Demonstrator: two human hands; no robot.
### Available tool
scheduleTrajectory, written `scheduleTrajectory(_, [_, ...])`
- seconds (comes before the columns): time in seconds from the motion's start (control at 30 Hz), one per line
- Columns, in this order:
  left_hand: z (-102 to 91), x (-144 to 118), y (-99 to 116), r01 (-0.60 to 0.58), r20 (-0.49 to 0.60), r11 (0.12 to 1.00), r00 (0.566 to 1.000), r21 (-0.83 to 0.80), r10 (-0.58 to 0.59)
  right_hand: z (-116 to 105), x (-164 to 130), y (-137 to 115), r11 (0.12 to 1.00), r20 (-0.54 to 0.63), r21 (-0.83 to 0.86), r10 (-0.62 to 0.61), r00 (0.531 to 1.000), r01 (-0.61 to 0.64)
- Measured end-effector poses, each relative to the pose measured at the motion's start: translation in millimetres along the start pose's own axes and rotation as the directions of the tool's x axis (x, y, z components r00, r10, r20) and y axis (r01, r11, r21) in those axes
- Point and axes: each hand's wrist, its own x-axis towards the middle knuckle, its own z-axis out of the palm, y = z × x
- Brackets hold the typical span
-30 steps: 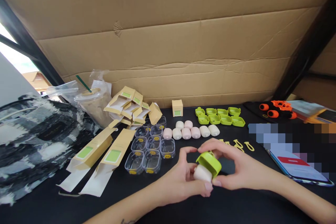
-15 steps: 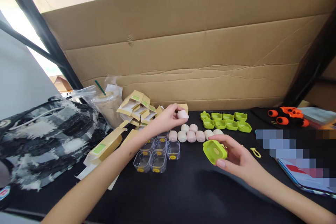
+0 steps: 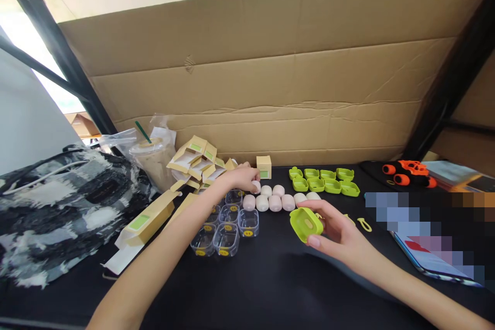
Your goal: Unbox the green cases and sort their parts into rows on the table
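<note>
At a black worktable (image 3: 270,278), the person's left hand (image 3: 240,178) reaches forward, fingers curled on a pale pod (image 3: 256,186) at the near end of a row of pods (image 3: 276,201) lying just to its right. The right hand (image 3: 336,229) grips an open green case (image 3: 306,224), hollow side up, thumb and fingers pinching its rim. Clear tubs (image 3: 228,221) sit just below the left wrist; more green cases (image 3: 323,180) lie beyond the right hand, with yellow clips (image 3: 364,224) beside it. The step looks like fetching a pod for the case; bringing the two hands together and seating the pod squarely would be the next demand.
</note>
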Motion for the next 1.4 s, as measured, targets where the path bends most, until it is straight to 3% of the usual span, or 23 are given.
scheduleTrajectory(0.2, [0.6,-5.2,0.3,-0.004,0.031,0.998,1.0,0.063,0.002,0.2,0.1,-0.4,1.0,0.01,-0.009,0.004,1.0,-0.004])
scheduleTrajectory(0.73, [1.9,-7.5,-0.3,-0.074,-0.062,0.996,0.995,0.052,0.077,1.1,-1.0,-2.9,1.0,0.002,-0.012,0.008,1.0,-0.008])
scheduleTrajectory(0.87, [-1.5,-11.8,3.1,-0.077,-0.18,0.997,0.981,-0.01,0.074,0.5,-1.8,-4.2,0.999,-0.003,-0.029,0.016,1.0,-0.016])
scheduleTrajectory(1.03, [-4.5,-40.1,39.9,-0.06,-0.444,0.985,0.896,-0.159,-0.017,2.2,-2.6,-2.5,0.991,-0.136,-0.13,-0.049,0.99,0.031])
scheduleTrajectory(1.13, [13.5,-66.9,79.5,-0.095,-0.441,0.945,0.896,-0.313,-0.056,4.6,-3.4,1.2,0.964,-0.201,-0.257,-0.118,0.972,0.064])
scheduleTrajectory(1.23, [44.7,-88.2,112.8,-0.192,-0.335,0.64,0.936,-0.744,-0.109,7.4,-5.6,3.8,0.925,-0.147,-0.364,-0.172,0.974,0.109])
scheduleTrajectory(1.33, [71.1,-95.7,127.7,-0.161,-0.214,0.303,0.965,-0.939,-0.152,8.9,-8.7,2.3,0.876,-0.045,-0.439,-0.245,0.969,0.201])
scheduleTrajectory(1.4, [79.3,-94.4,128.7,-0.123,-0.139,0.098,0.975,-0.988,-0.176,8.7,-10.6,-0.5,0.846,0.052,-0.463,-0.273,0.961,0.265])
